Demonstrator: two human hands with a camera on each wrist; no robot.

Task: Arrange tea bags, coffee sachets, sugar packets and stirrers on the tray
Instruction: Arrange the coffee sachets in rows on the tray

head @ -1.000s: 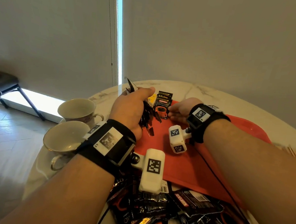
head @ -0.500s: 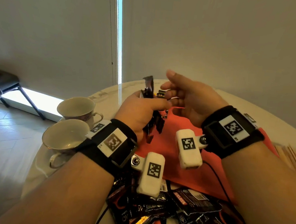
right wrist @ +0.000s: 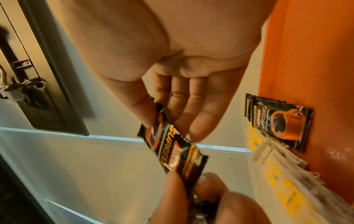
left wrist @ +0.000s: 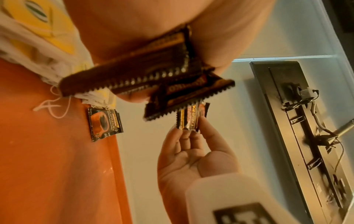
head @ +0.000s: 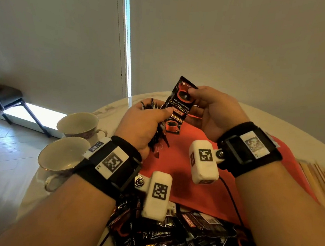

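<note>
A: Round marble surface (head: 278,123), red tray (head: 188,177) sitting on it. Where's the sachet?

B: My right hand (head: 215,112) is pinching one coffee sachet (head: 180,100) above the tray's far end. My left hand (head: 143,121) is gripping a sachet bundle (left wrist: 145,78), thumb touching the single one.

Two teacups (head: 71,139) on marble table (head: 278,123); chair (head: 5,98) beyond

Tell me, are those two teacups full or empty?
Empty. The head view looks into both teacups and shows only bare pale insides, no liquid.
</note>
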